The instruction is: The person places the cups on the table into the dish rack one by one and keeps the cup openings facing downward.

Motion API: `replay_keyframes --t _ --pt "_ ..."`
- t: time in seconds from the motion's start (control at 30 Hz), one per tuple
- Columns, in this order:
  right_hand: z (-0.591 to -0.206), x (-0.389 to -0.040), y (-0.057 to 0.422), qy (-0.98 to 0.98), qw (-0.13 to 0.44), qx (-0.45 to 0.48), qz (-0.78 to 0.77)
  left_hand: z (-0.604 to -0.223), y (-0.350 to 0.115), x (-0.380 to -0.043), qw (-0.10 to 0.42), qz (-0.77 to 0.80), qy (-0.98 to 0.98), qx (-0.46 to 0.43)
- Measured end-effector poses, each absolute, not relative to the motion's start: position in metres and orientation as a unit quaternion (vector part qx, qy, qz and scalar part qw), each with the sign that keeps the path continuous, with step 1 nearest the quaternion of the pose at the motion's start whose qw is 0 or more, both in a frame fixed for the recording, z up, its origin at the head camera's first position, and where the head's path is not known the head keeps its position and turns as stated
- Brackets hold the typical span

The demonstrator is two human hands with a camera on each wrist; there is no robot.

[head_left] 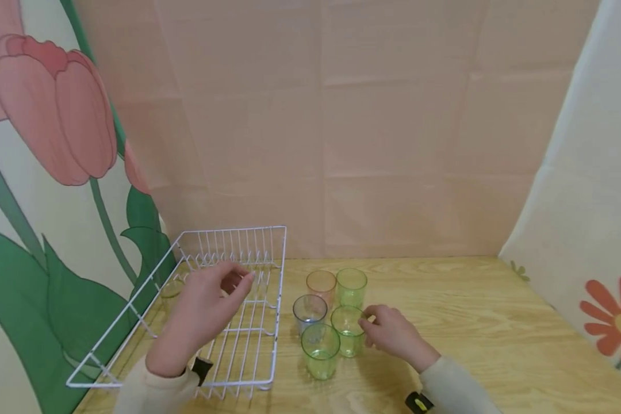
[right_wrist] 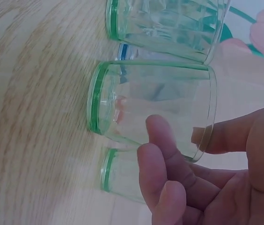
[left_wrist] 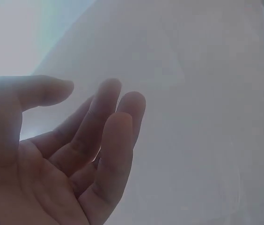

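Observation:
My right hand (head_left: 393, 333) is at the right side of a clear green cup (head_left: 346, 340) that stands on the table. In the right wrist view, the thumb and a finger pinch that green cup (right_wrist: 150, 89) at its rim; the other fingers curl loosely alongside. Around it stand a second green cup (head_left: 321, 359) in front, a third green cup (head_left: 353, 284) behind, a blue-tinted cup (head_left: 306, 315) and an orange-tinted cup (head_left: 318, 280). My left hand (head_left: 207, 299) hovers over a white wire dish rack (head_left: 276, 322), fingers loosely bent with nothing in them.
Inside the rack's left side is a yellowish cup (head_left: 171, 290), partly hidden by the left hand. The wood-grain table (head_left: 471, 333) extends to the right of the cups. A pink-beige backdrop (head_left: 393, 144) rises behind, with flower-printed cloths at both sides.

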State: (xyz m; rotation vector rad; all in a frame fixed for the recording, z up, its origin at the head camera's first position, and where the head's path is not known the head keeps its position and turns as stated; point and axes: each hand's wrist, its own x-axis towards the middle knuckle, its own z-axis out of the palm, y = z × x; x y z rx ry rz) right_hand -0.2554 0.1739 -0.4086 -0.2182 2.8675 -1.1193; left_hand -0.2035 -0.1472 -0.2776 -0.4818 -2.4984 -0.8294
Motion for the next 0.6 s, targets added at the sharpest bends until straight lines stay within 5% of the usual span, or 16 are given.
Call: replay_keyframes --t 0.6 --pt "-0.41 -0.262 0.176 0.927 0.023 -0.073 -0.367 -0.293 -0.098 -0.213 0.159 -0.375 -0.891 -0.201"
